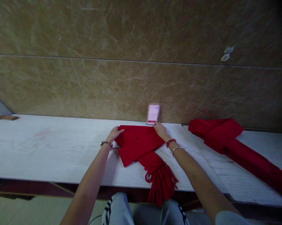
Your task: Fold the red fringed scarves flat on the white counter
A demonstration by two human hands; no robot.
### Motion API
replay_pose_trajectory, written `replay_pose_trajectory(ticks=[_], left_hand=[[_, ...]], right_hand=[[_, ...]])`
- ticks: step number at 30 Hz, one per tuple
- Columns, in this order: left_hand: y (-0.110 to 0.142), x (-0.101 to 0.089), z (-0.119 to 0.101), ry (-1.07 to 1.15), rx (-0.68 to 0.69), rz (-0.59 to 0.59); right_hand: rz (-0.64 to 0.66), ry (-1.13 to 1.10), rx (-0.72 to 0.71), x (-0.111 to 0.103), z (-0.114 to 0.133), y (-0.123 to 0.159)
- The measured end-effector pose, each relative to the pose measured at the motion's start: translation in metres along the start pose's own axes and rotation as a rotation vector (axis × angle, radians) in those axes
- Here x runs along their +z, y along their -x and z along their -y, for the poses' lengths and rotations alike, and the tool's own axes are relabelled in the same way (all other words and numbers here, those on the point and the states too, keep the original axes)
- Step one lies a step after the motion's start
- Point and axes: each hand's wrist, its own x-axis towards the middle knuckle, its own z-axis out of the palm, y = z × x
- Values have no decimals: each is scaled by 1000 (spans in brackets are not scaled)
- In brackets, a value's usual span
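A red scarf [141, 147] lies folded on the white table in front of me, its two parts crossing. Its fringe [160, 184] spreads toward me and hangs over the front edge. My left hand [115, 134] is closed on the scarf's far left corner, thumb on top of the cloth. At the far right corner, my right hand [161, 130] is bent around the cloth, its fingertips close to the bottom of a phone [153, 114]. The phone leans upright against the wall with its screen lit and blurred.
A second red scarf [225, 140] lies on the right part of the white table [49, 143], beyond a seam between boards. The brown marbled wall [108, 81] rises directly behind. A small wooden piece [9, 117] sits at the far left corner. My knees are beneath the front edge.
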Motion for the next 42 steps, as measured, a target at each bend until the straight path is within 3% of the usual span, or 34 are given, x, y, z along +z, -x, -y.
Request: replay_pose_trajectory(ticks=[3, 6, 8, 9, 10, 12, 16, 18, 20, 23, 25, 27, 31, 34, 38, 42], left_hand=[[5, 10, -6, -71, -28, -129], [21, 18, -14, -251, 126, -308], [41, 24, -12, -357, 332, -241], [53, 27, -9, -387, 427, -126], [64, 31, -4, -415, 484, -7], [83, 39, 8, -478, 525, 121], [95, 43, 17, -526, 505, 145], [94, 36, 10, -513, 490, 140], [99, 28, -2, -490, 507, 63], [120, 23, -21, -480, 717, -11], [137, 29, -31, -514, 926, 85], [148, 39, -37, -567, 1040, 178], [145, 58, -45, -673, 1041, 154], [138, 62, -48, -749, 1053, 144], [141, 51, -36, -746, 1054, 151], [161, 41, -15, -715, 987, 144]], right_hand=[[-93, 6, -7, -5, 11, -4], [-213, -48, -76, -11, 27, 7], [-246, -128, -231, -12, 36, 27], [-210, -156, -333, -11, 39, 39], [-132, -155, -421, -8, 42, 52], [31, -108, -515, -3, 44, 75], [201, -50, -545, -3, 46, 94], [192, -57, -535, -9, 49, 96], [107, -94, -512, -18, 52, 100], [-16, -169, -522, -29, 51, 110], [4, -151, -578, -31, 45, 114], [87, -80, -620, -29, 37, 113], [300, -23, -604, -23, 22, 101], [394, -39, -615, -21, 16, 95], [315, 1, -653, -16, 12, 95], [231, 34, -692, -11, 9, 91]])
